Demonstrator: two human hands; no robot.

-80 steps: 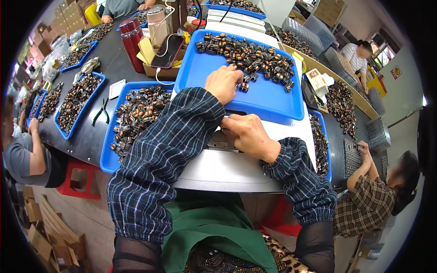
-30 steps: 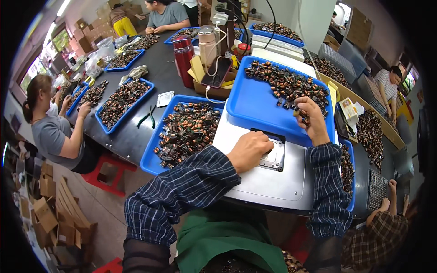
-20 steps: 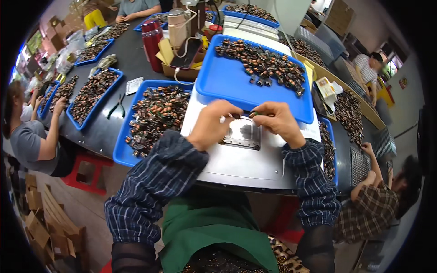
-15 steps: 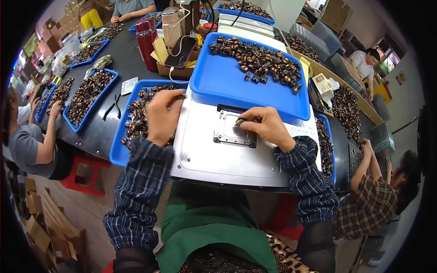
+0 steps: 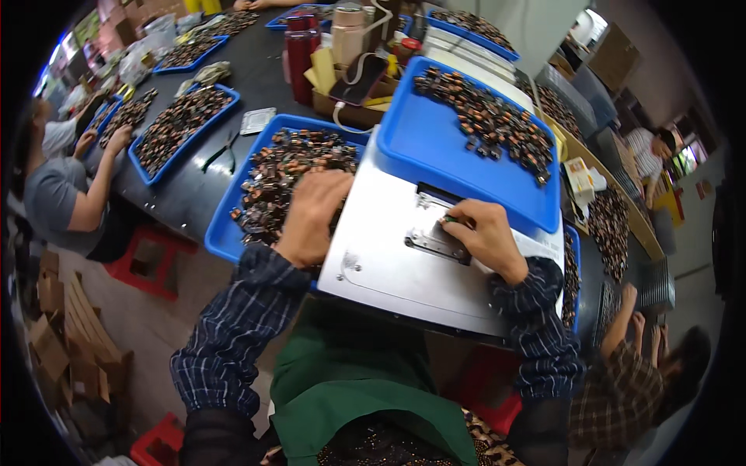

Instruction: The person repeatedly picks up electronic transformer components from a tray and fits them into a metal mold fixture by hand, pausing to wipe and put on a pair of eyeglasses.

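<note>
My right hand (image 5: 489, 237) pinches a small wound coil part (image 5: 448, 220) between thumb and fingertips. It is just over the recessed metal fixture (image 5: 435, 241) set in a silver plate (image 5: 381, 256). My left hand (image 5: 315, 213) is at the right side of a blue tray (image 5: 221, 225) heaped with small copper-and-black coil parts (image 5: 272, 171), beside the plate's left edge. Its fingers are curled, with the tips hidden and slightly blurred; whatever they hold cannot be made out.
Behind the plate, another blue tray (image 5: 423, 144) holds more coil parts. A red bottle (image 5: 301, 58), a beige bottle (image 5: 347, 35) and a phone (image 5: 360, 80) stand beyond. Pliers (image 5: 221, 153) lie at left. Co-workers (image 5: 66, 175) sit on both sides.
The view has turned, so the table appears shifted. My left hand has moved from the plate's edge to over the coil parts in the left tray. My right hand stays at the fixture.
</note>
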